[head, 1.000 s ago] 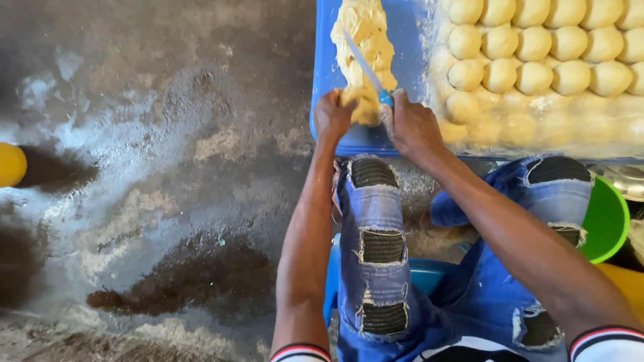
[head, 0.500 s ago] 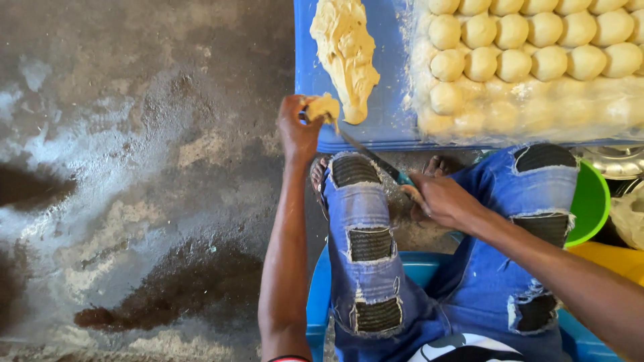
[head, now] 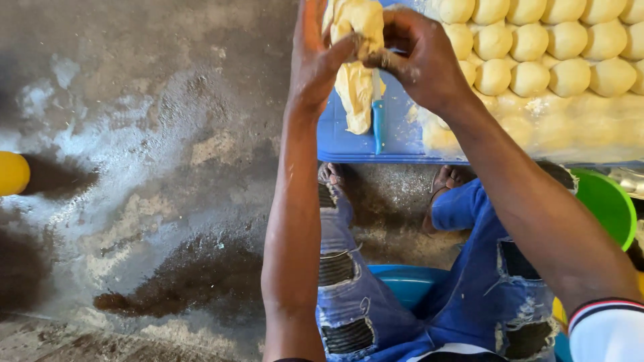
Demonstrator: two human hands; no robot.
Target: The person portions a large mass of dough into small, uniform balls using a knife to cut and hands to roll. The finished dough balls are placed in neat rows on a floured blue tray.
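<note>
My left hand (head: 314,57) and my right hand (head: 421,59) are raised together over the blue table (head: 339,142). Both pinch a pale yellow piece of dough (head: 362,20) between their fingers. Under the hands a longer lump of dough (head: 354,97) lies on the table. A knife with a blue handle (head: 378,126) rests beside that lump, with no hand on it. Rows of round dough balls (head: 530,77) fill the right side of the table on a floured sheet.
My knees in torn blue jeans (head: 349,305) are below the table, above a blue stool (head: 406,281). A green bowl (head: 607,204) stands at the right. A yellow round object (head: 12,173) sits at the left edge on the flour-dusted concrete floor (head: 147,167).
My right hand has let go of the knife, which now lies on the table. Both hands rose and came together on the cut piece of dough.
</note>
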